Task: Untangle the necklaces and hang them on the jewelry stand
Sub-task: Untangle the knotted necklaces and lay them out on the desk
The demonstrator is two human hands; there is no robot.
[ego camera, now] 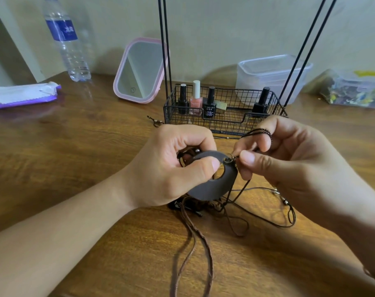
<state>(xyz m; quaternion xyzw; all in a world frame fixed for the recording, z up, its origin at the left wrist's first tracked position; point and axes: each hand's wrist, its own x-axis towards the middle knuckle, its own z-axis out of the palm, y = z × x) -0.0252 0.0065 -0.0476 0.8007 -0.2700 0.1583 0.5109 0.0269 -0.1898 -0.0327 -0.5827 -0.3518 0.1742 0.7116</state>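
Far left on the counter point(75, 159), brown wood with a glossy grain: a crinkled purple-and-white wrapper point(21, 95), flat. Behind it a clear plastic water bottle point(64, 39) with a blue label, upright near the wall. Next a pink-framed mirror point(139, 70), rounded corners, tilted back.

Centre: left hand point(171, 166) curled, thumb and fingers gripping a flat dark-brown disc pendant point(208, 187) with a round cut-out. A small brass ring point(228, 159) sits at the pendant's top edge. Under the hands, a knot of necklaces point(203, 204): braided brown leather cord point(206, 243) trailing toward the near counter edge, thin dark cords looping right.

Behind the hands, black wire basket point(225, 123) of the jewelry stand, thin black rods point(165, 50) rising out of view; nail polish bottles point(196, 99) stand inside.

Right hand point(289, 155) pinches the thin black cord point(258, 131) just beside the ring, cord draped over the forefinger. Metal clasps point(275, 191) lie near the wrist.

Far right: clear plastic tub point(274, 71), then a clear bag point(354, 91) of mixed coloured bits. Open wood shows left of the forearms.
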